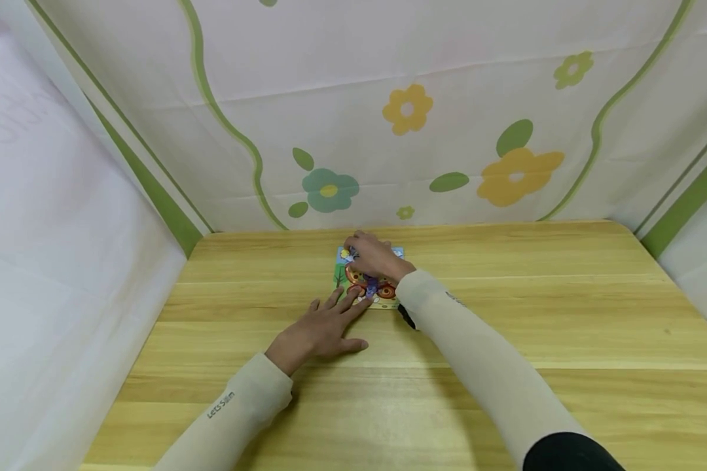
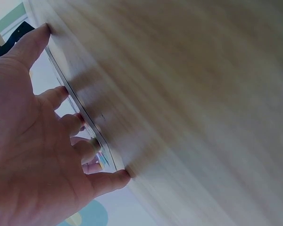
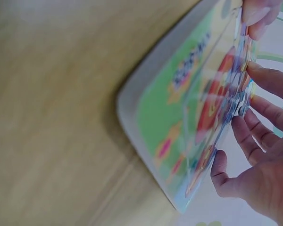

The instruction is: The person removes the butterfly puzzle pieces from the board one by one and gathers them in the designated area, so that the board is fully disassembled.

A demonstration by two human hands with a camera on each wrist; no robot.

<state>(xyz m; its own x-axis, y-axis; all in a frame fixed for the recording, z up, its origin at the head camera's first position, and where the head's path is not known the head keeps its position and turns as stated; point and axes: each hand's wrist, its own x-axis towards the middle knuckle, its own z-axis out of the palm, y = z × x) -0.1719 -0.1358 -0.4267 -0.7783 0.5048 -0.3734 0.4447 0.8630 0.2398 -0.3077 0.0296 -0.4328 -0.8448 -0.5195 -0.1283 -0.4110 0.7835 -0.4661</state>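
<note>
A flat picture puzzle board (image 1: 338, 278) lies near the table's far edge, showing a red-and-orange butterfly with a purple body (image 1: 372, 286). My left hand (image 1: 321, 330) rests with fingers spread, some fingertips on the board's near edge and the thumb on the table. My right hand (image 1: 377, 256) reaches over the board's upper left part. Its thumb and fingers bend round a small dark-bluish puzzle piece (image 3: 241, 104) at the board's surface; the fingers partly hide it. In the left wrist view the left palm (image 2: 33, 141) shows, its fingertips along the board's thin edge.
The board lies on a light wooden table (image 1: 536, 307). A white cloth wall (image 1: 483, 85) with flowers and green vines stands right behind the table's far edge. More white cloth (image 1: 65, 229) hangs at the left side.
</note>
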